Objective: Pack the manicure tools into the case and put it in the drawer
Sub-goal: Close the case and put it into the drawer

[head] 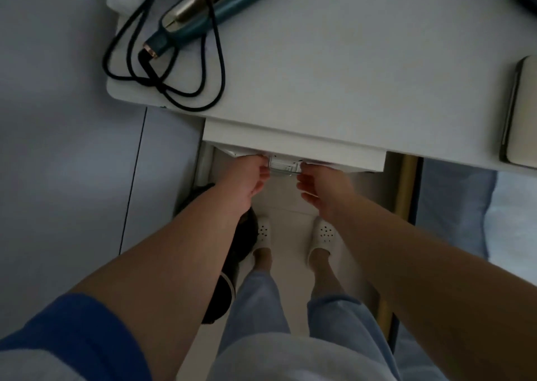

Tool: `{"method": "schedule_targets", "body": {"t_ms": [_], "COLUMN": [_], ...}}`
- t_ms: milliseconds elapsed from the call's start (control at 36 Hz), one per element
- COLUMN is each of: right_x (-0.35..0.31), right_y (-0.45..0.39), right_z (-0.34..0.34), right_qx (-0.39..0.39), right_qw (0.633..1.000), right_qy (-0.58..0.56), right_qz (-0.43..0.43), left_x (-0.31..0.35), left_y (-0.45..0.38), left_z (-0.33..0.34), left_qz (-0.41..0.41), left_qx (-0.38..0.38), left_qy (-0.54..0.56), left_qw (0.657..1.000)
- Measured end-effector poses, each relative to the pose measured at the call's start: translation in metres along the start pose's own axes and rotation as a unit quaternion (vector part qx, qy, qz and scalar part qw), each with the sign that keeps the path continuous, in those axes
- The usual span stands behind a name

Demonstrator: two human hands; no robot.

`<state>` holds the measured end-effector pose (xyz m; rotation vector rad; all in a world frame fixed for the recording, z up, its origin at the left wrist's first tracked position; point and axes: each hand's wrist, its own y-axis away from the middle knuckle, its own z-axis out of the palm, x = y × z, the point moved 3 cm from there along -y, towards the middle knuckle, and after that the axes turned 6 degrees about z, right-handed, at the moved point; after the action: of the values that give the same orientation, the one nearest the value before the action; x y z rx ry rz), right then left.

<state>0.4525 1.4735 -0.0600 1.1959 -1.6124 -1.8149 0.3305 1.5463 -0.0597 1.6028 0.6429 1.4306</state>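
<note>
1. A white desk (334, 61) fills the upper part of the head view, with its shallow white drawer (293, 142) pulled slightly out from under the front edge.
2. A small clear plastic case (283, 166) sits at the drawer's front lip, partly under it, between the two hands.
3. The left hand (245, 177) is at the case's left end, fingers curled toward it; the fingertips are hidden under the drawer, so I cannot tell whether they clamp it.
4. The right hand (322, 184) is at the case's right end, fingers likewise curled; its hold cannot be told either.
5. A teal hair straightener (220, 6) lies at the desk's far left corner, its black cord (174, 70) looped beside it.
6. A grey phone-like slab (520, 110) rests at the desk's right edge.
7. White perforated slippers (293, 232) show on the floor below.
</note>
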Motion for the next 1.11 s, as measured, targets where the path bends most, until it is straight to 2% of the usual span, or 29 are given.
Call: {"method": "schedule_targets", "body": {"t_ms": [194,333,500,611,722,1111], "right_x": [0.009,0.011,0.049,0.076,0.095,0.143], "right_y": [-0.015,-0.017,-0.005,0.006,0.017,0.029], "right_z": [0.003,0.005,0.004,0.002,0.003,0.002], "right_qx": [0.016,0.031,0.009,0.008,0.018,0.022], "right_qw": [1.000,0.994,0.984,0.986,0.994,0.986], "right_qy": [0.002,0.076,0.171,0.164,0.105,0.163], "right_qz": [-0.020,-0.066,-0.054,-0.039,-0.021,0.005], "left_x": [-0.007,-0.020,-0.050,-0.072,-0.088,-0.121], "left_y": [-0.012,-0.017,0.005,0.027,0.042,0.064], "left_z": [0.010,0.010,-0.007,-0.016,-0.023,-0.046], "left_qz": [0.007,0.040,0.022,0.004,-0.006,-0.015], "left_qx": [0.006,0.038,0.056,0.059,0.062,0.052], "left_qy": [-0.005,-0.001,-0.005,-0.006,-0.022,-0.101], "left_qw": [1.000,0.998,0.998,0.998,0.998,0.993]}}
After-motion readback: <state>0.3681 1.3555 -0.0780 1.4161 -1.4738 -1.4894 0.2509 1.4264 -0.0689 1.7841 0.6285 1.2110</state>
